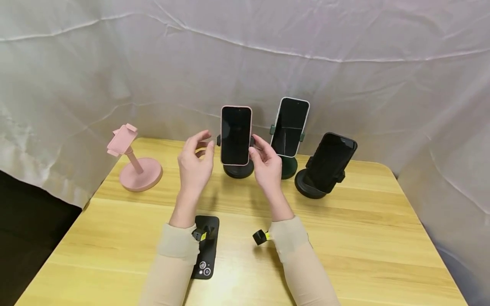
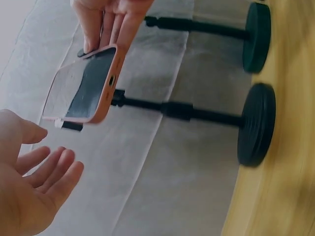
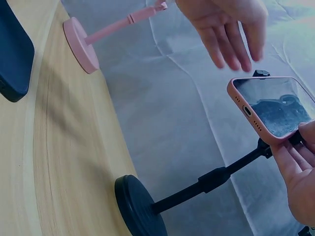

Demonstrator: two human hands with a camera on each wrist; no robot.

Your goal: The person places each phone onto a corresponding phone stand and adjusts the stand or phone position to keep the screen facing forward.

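Leftward, pink stand (image 1: 141,175), rightward, green stand (image 1: 289,168) near right hand (image 1: 268,167) pinching clamp (image 3: 296,138) at pink-cased phone (image 1: 236,136), left hand (image 1: 196,165) relaxed

Curtained-off workspace, room type unclear — creased grey cloth drape (image 1: 183,72), nine o'clock through three; yellow wood-grained round-cornered table (image 1: 363,246), six o'clock.

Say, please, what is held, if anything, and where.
Right hand pinches the black clamp by its right side, beside the pink-cased phone; left hand: nothing.
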